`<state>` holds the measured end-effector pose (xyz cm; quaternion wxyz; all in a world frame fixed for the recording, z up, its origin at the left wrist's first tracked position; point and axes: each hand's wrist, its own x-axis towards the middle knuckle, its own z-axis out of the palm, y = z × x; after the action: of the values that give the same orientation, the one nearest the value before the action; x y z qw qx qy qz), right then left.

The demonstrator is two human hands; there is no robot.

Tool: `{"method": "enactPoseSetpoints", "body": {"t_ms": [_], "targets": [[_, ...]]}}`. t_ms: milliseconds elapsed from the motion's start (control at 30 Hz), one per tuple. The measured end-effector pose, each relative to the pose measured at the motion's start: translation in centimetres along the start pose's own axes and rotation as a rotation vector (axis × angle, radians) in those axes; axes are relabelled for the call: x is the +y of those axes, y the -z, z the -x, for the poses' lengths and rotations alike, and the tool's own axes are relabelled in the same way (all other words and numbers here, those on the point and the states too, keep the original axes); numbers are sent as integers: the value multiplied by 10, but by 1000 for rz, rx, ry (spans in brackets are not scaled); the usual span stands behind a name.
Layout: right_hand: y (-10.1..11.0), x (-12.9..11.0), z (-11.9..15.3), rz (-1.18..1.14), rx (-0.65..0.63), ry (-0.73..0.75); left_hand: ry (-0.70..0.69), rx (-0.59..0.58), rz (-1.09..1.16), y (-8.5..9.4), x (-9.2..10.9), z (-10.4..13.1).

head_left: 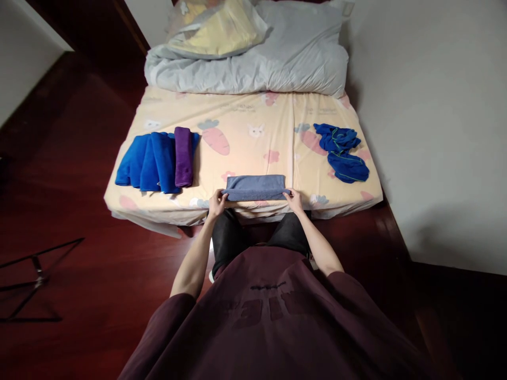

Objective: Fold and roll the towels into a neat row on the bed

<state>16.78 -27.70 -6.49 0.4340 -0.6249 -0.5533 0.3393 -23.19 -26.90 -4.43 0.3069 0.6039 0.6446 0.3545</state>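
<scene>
A grey-blue towel [256,183] lies at the front edge of the bed, its near part rolled into a thick band and its far part flat. My left hand [217,203] pinches the left end of the rolled band between thumb and fingers. At the opposite end, my right hand [293,201] grips the band the same way. Several rolled blue towels [148,162] lie side by side on the left of the bed, with a rolled purple towel [183,157] against them. Crumpled blue cloths [341,150] with green stitching lie on the right.
The bed [253,150] has a pale yellow sheet printed with carrots and rabbits. A bunched grey-white quilt [245,74] and a yellow pillow [224,31] fill its far end. A wall [431,132] stands to the right. Black stand legs [37,279] rest on the dark red floor at left.
</scene>
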Motion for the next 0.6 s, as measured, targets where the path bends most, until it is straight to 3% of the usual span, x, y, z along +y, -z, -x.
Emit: {"method": "enactPoseSetpoints", "body": {"t_ms": [200,600], "targets": [[-1,19,0,-63,0,-108,114,-34,0,-3,-12,3],[-4,11,-5,-11,-9,-121,147,-63,-59,-4,-19,2]]}}
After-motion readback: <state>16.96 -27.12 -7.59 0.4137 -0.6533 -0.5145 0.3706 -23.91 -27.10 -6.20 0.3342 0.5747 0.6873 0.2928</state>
